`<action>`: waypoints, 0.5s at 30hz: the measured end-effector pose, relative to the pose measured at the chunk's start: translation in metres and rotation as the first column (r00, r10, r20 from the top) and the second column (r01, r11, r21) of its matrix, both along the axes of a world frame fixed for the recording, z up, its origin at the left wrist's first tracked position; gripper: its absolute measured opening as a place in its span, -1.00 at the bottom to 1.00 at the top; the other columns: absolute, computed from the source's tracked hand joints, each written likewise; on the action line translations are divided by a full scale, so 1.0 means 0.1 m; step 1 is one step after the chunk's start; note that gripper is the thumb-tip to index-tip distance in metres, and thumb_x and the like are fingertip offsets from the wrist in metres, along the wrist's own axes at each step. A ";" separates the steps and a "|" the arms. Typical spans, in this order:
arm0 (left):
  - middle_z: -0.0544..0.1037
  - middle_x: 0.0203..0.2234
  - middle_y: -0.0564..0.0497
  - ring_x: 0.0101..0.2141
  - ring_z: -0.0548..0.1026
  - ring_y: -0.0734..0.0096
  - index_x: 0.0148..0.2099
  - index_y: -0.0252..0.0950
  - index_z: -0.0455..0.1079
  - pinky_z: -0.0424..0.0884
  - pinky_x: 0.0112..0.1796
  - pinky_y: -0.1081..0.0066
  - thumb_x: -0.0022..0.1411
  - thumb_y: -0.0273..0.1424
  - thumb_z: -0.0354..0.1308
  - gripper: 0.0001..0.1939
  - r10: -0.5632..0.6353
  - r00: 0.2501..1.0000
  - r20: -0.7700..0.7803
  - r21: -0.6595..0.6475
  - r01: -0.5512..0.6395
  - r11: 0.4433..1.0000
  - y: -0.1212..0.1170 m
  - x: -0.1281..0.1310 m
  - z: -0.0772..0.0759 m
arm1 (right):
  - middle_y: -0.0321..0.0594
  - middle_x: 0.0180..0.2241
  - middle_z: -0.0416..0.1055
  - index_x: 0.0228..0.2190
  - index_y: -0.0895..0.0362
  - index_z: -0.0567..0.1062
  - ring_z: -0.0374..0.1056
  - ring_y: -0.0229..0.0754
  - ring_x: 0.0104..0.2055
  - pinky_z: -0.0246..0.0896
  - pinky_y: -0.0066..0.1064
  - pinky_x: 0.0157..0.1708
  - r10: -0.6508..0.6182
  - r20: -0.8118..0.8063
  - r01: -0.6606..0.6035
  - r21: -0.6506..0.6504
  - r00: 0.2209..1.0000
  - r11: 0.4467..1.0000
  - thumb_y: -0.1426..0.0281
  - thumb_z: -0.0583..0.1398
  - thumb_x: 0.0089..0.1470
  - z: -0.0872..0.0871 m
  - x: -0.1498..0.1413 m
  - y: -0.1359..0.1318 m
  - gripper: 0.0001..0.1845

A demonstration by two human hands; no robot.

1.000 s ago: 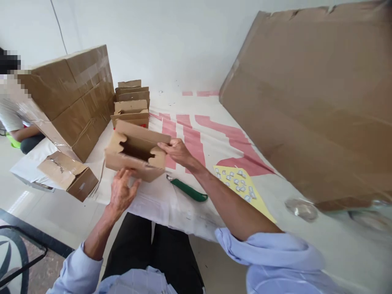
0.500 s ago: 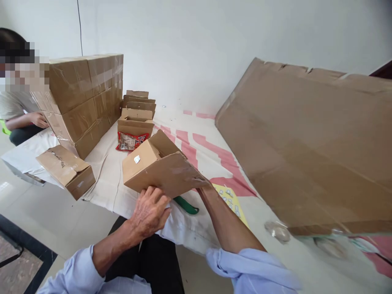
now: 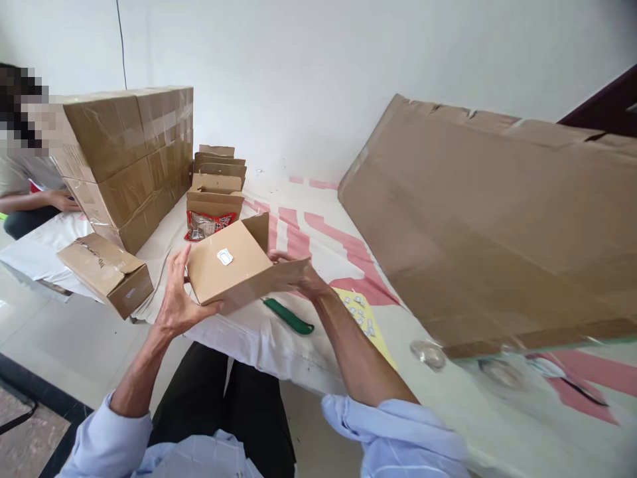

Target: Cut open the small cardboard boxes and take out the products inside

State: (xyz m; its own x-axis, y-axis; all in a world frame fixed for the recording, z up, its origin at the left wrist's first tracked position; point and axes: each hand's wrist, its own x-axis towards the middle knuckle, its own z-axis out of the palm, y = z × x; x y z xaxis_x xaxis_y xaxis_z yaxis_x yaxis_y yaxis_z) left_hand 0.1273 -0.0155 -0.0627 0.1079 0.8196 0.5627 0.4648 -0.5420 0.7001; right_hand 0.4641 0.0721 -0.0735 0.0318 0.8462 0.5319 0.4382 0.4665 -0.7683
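**Cardboard box (image 3: 226,265) held over table (image 3: 249,335)**

The box is clasped at its left side by the left hand (image 3: 176,305); the right hand (image 3: 307,282) is at the open end (its grip cannot be told behind the flap (image 3: 281,275)). Walls are best steadied evenly, uncrushed. A green-handled tool (image 3: 288,317) is seen nearby; farther off, a red packet (image 3: 212,226).

Right hand (image 3: 312,280): centre of frame, partly hidden behind the box flap (image 3: 279,273); grip not determinable.
Box (image 3: 229,265): centre left, interior mostly out of view.
Sticker (image 3: 225,257): on the box, marking too small to read.
Red bag (image 3: 212,224): left of centre, lower right part covered by the box.
Yellow sheet (image 3: 374,332): right of centre, partly covered by the forearm (image 3: 358,352).
Carton (image 3: 497,232): cut off by right edge.
Clear object (image 3: 428,355): lower right, blurred, nature unclear.
Co-worker (image 3: 24,179): upper left, cut off by left edge, head pixelated.
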 end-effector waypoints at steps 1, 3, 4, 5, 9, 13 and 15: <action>0.22 0.44 -0.32 0.42 0.32 -0.32 0.67 -0.07 -0.05 0.55 0.22 -0.18 0.03 -0.19 0.60 0.32 0.024 0.997 -0.070 0.085 -0.017 0.996 -0.03 0.00 0.05 | -0.22 -0.50 0.53 -0.39 0.08 0.60 0.49 -0.13 -0.43 0.44 -0.30 -0.39 -0.031 -0.022 0.030 -0.012 0.999 0.999 -0.10 0.25 0.26 0.04 0.02 0.00 -0.49; 0.23 0.42 -0.33 0.42 0.30 -0.31 0.67 -0.10 -0.06 0.49 0.28 -0.25 0.04 -0.29 0.56 0.29 0.060 0.982 -0.181 0.208 -0.021 0.978 -0.10 0.02 0.12 | -0.18 -0.40 0.59 -0.34 0.08 0.64 0.52 -0.10 -0.35 0.49 -0.27 -0.35 -0.118 -0.073 0.119 0.008 0.990 0.993 -0.05 0.26 0.27 0.19 0.04 -0.11 -0.55; 0.24 0.40 -0.34 0.41 0.31 -0.30 0.66 -0.12 -0.06 0.47 0.29 -0.27 0.05 -0.32 0.54 0.27 0.069 0.974 -0.217 0.237 -0.016 0.971 -0.13 0.04 0.14 | -0.17 -0.34 0.61 -0.30 0.06 0.66 0.54 -0.08 -0.29 0.52 -0.23 -0.29 -0.153 -0.082 0.158 0.055 0.985 0.986 0.01 0.26 0.29 0.29 0.03 -0.21 -0.60; 0.25 0.38 -0.34 0.39 0.34 -0.29 0.66 -0.13 -0.07 0.47 0.30 -0.28 0.06 -0.33 0.53 0.26 0.073 0.967 -0.242 0.251 -0.010 0.968 -0.16 0.06 0.15 | -0.16 -0.27 0.63 -0.26 0.05 0.69 0.56 -0.06 -0.22 0.55 -0.20 -0.21 -0.165 -0.068 0.173 0.127 0.984 0.977 0.08 0.27 0.31 0.40 -0.01 -0.33 -0.68; 0.26 0.36 -0.35 0.37 0.37 -0.29 0.65 -0.15 -0.06 0.48 0.29 -0.26 0.09 -0.34 0.51 0.22 0.084 0.952 -0.294 0.289 0.005 0.957 -0.22 0.16 0.14 | -0.11 -0.14 0.63 -0.16 -0.01 0.73 0.55 0.02 -0.05 0.57 -0.05 0.01 0.006 0.232 -0.087 0.340 0.973 0.936 0.33 0.26 0.39 0.77 -0.35 -0.79 -0.81; 0.24 0.38 -0.39 0.37 0.38 -0.32 0.65 -0.15 -0.08 0.49 0.27 -0.25 0.13 -0.31 0.51 0.20 0.074 0.940 -0.333 0.325 0.040 0.945 -0.26 0.24 0.11 | -0.08 -0.14 0.60 -0.09 0.01 0.73 0.52 0.06 -0.01 0.56 -0.01 0.04 0.026 0.443 -0.197 0.345 0.896 0.918 0.44 0.22 0.43 0.84 -0.60 -0.95 -0.76; 0.23 0.40 -0.40 0.38 0.38 -0.33 0.66 -0.15 -0.10 0.51 0.25 -0.22 0.13 -0.32 0.51 0.22 0.060 0.938 -0.343 0.323 0.058 0.945 -0.27 0.26 0.09 | -0.07 -0.14 0.59 -0.08 0.02 0.72 0.51 0.07 0.00 0.56 -0.01 0.03 0.013 0.487 -0.195 0.327 0.874 0.925 0.45 0.22 0.44 0.79 -0.62 -0.96 -0.75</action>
State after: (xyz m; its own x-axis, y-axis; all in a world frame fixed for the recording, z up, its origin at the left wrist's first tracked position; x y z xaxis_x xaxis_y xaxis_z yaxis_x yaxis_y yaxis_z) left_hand 0.1531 -0.0427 -0.0538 0.3414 0.5990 0.7243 0.6447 -0.7100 0.2833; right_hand 0.4024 -0.0237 0.0053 -0.3746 0.5806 0.7229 0.6343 0.7291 -0.2569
